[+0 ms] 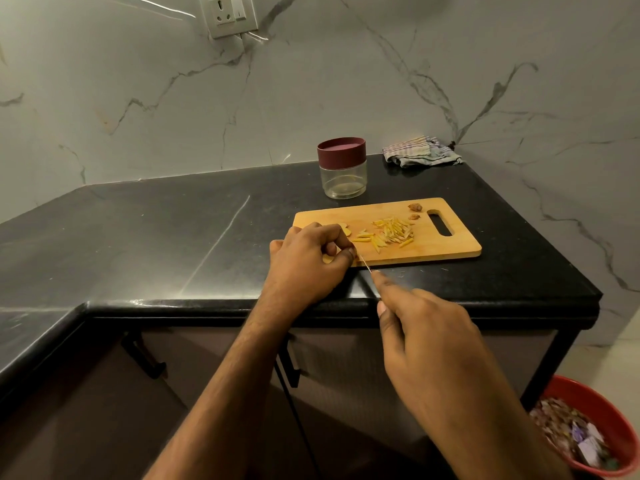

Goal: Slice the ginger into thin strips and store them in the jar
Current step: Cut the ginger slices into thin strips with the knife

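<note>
- Wooden rectangular cutting board [446,242]: yellow cut ginger strips [389,233] piled mid-board; lidded clear jar [342,168] behind.
- Left hand [308,261] curled, pinching ginger slices [346,233].
- Right hand [426,323] gripping thin knife [363,263].
- Advisable: fingertips tucked, cuts narrow.

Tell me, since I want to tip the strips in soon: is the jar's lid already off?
No, the maroon lid sits on the glass jar behind the cutting board.
</note>
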